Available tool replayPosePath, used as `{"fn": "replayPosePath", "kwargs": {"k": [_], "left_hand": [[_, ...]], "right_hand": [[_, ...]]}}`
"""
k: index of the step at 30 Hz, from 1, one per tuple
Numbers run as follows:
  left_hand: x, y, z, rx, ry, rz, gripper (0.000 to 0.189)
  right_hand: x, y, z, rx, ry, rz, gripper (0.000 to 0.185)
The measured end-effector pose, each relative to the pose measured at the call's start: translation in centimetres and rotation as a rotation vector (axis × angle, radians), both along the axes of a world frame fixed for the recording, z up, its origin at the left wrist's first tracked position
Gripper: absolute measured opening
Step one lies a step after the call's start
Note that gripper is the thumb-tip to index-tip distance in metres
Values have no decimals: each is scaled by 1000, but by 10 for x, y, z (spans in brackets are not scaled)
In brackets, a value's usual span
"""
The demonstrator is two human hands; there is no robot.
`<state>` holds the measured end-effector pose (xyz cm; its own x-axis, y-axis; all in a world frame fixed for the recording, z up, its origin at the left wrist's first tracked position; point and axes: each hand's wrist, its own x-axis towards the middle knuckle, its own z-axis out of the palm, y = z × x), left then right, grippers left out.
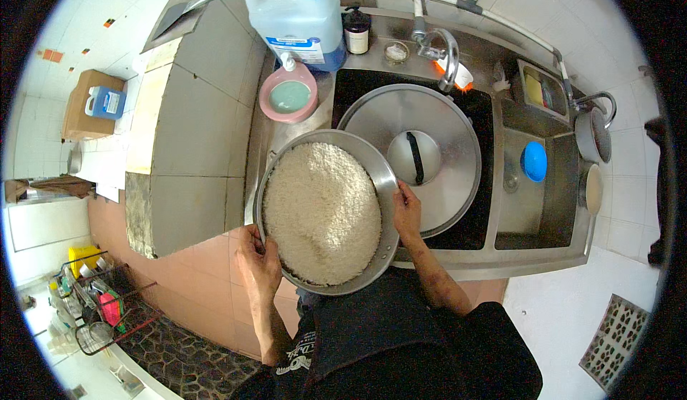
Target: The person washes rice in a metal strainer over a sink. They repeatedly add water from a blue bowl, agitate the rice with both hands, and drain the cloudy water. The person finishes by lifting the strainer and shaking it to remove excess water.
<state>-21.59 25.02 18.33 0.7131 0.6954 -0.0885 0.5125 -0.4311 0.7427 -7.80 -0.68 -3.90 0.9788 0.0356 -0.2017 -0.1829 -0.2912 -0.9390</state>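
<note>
A round metal pan [387,177] full of what looks like uncooked rice [322,215] is held up in front of me, tilted so its contents show. My left hand [260,263] grips its rim at the lower left. On the opposite side, my right hand [408,212] holds the rim or a handle, its fingertips partly hidden. Just beyond the pan, a large round metal lid [451,131] with a black handle [415,157] lies over the left sink basin; the pan overlaps its left edge in view.
Behind stand a blue-liquid jug [306,29], a pump bottle [357,31], a pink bowl [263,97] and a faucet [452,62]. The right basin [515,223] holds a blue bowl [534,161]. A tiled partition [188,131] rises at left; metal pots [593,134] stand at right.
</note>
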Motion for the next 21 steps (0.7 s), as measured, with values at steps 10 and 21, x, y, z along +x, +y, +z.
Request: {"fn": "replayPosePath", "kwargs": {"k": [10,21], "left_hand": [[11,-11,5,-160,-3,17,18],[25,-30,15,-22,-103,-39,12]], "right_hand": [[9,-13,-24,18,81,13,35],[44,-18,-6,293,-11,87,37]]}}
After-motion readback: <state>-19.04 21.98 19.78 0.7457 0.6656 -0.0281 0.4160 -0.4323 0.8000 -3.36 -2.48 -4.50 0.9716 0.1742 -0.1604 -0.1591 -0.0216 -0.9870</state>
